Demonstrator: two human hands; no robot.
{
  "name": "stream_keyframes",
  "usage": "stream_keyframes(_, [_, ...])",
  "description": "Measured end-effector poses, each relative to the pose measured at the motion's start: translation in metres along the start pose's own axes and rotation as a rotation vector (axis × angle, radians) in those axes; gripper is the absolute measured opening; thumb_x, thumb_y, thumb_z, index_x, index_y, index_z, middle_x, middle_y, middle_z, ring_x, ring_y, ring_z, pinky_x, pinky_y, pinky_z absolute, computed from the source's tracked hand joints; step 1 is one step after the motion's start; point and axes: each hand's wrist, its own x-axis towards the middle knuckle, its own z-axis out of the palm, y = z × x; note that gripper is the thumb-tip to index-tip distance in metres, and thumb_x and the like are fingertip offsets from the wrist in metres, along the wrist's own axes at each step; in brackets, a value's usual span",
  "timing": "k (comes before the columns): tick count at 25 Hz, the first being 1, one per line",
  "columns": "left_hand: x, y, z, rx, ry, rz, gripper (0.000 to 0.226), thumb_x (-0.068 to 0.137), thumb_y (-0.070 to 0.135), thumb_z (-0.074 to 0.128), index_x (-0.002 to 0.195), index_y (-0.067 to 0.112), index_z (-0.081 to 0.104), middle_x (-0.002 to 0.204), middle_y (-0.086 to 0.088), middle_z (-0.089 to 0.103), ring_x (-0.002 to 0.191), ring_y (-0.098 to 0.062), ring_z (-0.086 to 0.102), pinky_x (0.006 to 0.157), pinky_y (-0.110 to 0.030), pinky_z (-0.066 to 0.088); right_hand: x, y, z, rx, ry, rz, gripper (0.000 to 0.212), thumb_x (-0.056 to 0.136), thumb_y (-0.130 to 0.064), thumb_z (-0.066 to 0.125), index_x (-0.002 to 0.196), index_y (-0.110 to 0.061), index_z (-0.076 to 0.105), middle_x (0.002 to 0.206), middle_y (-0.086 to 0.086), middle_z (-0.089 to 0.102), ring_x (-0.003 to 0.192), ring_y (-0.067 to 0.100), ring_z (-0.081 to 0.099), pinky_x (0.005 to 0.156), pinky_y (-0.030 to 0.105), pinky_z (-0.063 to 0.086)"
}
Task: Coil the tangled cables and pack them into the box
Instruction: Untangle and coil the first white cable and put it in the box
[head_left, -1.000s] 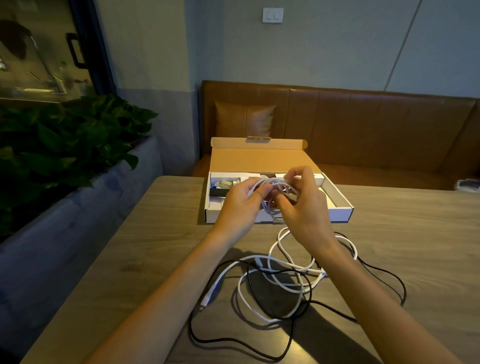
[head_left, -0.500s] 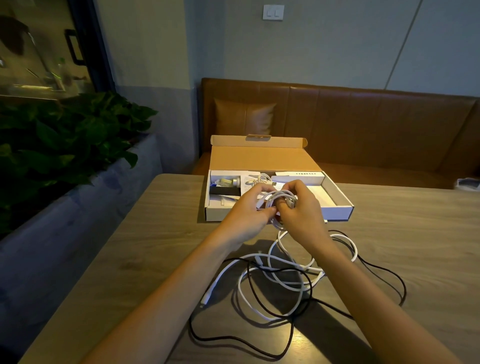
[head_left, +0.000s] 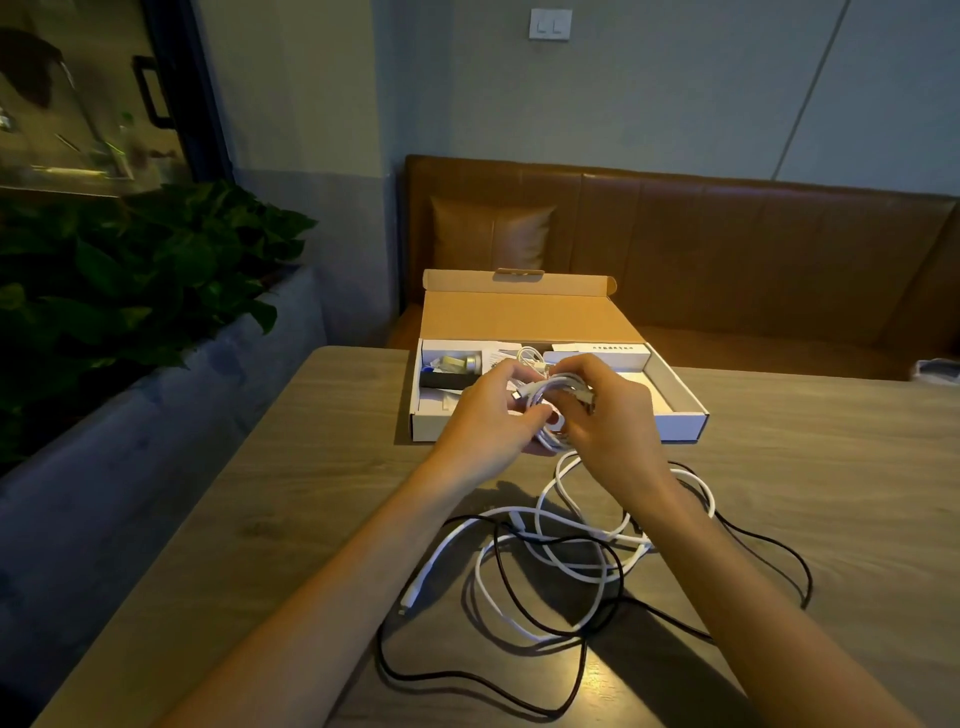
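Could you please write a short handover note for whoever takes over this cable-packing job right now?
Hands: left hand and right hand both grip a coil of white cable, held over the near edge of the open box.
A white strand runs from the coil down to the tangle on the table: loose white cable and black cable.
Done: part of one white cable coiled; the box already holds a few small items.
Left: finish this coil, box it, then untangle, coil and pack the rest.
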Motion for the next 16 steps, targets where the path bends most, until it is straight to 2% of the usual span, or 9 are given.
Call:
stream_keyframes(3, [0.001, -0.005, -0.005, 0.088, 0.032, 0.034, 0.021, 0.098, 0.008, 0.061, 0.108, 0.026, 0.055, 0.117, -0.002, 0.066, 0.083, -0.013, 0.073, 0.06, -0.028, 0.062, 0.0, -0.003, -0.002, -0.058, -0.096, -0.048, 0.027, 0.097, -0.018, 0.064, 0.123, -0.019, 0.06, 0.113, -0.002, 0.071, 0.088, 0.006, 0.064, 0.075, 0.01, 0.049])
stream_keyframes(5, [0.002, -0.009, -0.01, 0.182, 0.074, 0.07, 0.017, 0.1, 0.01, 0.058, 0.111, 0.022, 0.056, 0.113, 0.001, 0.064, 0.078, -0.007, 0.068, 0.055, -0.023, 0.06, 0.002, -0.003, -0.006, 0.07, -0.204, -0.026, 0.026, 0.098, -0.02, 0.062, 0.124, -0.022, 0.061, 0.115, -0.003, 0.07, 0.089, 0.007, 0.068, 0.074, 0.015, 0.057])
stream_keyframes(7, [0.004, -0.01, -0.014, 0.22, 0.094, 0.098, 0.016, 0.1, 0.013, 0.058, 0.112, 0.023, 0.057, 0.108, -0.001, 0.068, 0.072, -0.01, 0.071, 0.053, -0.021, 0.058, 0.004, -0.001, -0.01, 0.249, -0.303, 0.066, 0.027, 0.099, -0.018, 0.061, 0.125, -0.024, 0.062, 0.118, -0.001, 0.07, 0.096, 0.011, 0.072, 0.079, 0.025, 0.062])
stream_keyframes(9, [0.005, -0.008, -0.015, 0.187, 0.079, 0.096, 0.016, 0.1, 0.016, 0.06, 0.112, 0.027, 0.058, 0.106, -0.001, 0.071, 0.073, -0.01, 0.073, 0.055, -0.022, 0.059, 0.006, 0.003, -0.01, 0.272, -0.274, 0.108, 0.029, 0.098, -0.018, 0.063, 0.126, -0.025, 0.063, 0.119, 0.001, 0.072, 0.099, 0.013, 0.073, 0.084, 0.03, 0.062])
stream_keyframes(11, [0.003, -0.006, -0.014, 0.098, 0.029, 0.054, 0.024, 0.098, 0.016, 0.062, 0.117, 0.03, 0.057, 0.106, 0.0, 0.07, 0.077, -0.01, 0.074, 0.058, -0.024, 0.06, 0.005, 0.005, -0.008, 0.129, -0.149, 0.056, 0.031, 0.097, -0.02, 0.065, 0.128, -0.022, 0.064, 0.118, 0.0, 0.073, 0.096, 0.01, 0.072, 0.081, 0.022, 0.061])
stream_keyframes(13, [0.002, -0.006, -0.01, 0.031, -0.027, 0.028, 0.039, 0.097, 0.014, 0.065, 0.132, 0.029, 0.058, 0.115, 0.0, 0.066, 0.082, -0.014, 0.074, 0.061, -0.024, 0.061, 0.002, 0.005, -0.006, 0.041, -0.06, -0.001, 0.033, 0.097, -0.017, 0.064, 0.13, -0.019, 0.065, 0.112, 0.0, 0.073, 0.083, 0.003, 0.067, 0.07, 0.008, 0.054])
stream_keyframes(16, [0.006, -0.012, -0.003, -0.021, -0.074, 0.017, 0.056, 0.093, 0.012, 0.07, 0.144, 0.026, 0.053, 0.132, -0.004, 0.06, 0.083, -0.015, 0.074, 0.066, -0.024, 0.06, -0.003, 0.005, -0.002, 0.021, 0.023, 0.001, 0.035, 0.098, -0.016, 0.063, 0.132, -0.021, 0.065, 0.101, -0.001, 0.074, 0.068, -0.003, 0.062, 0.061, 0.002, 0.047])
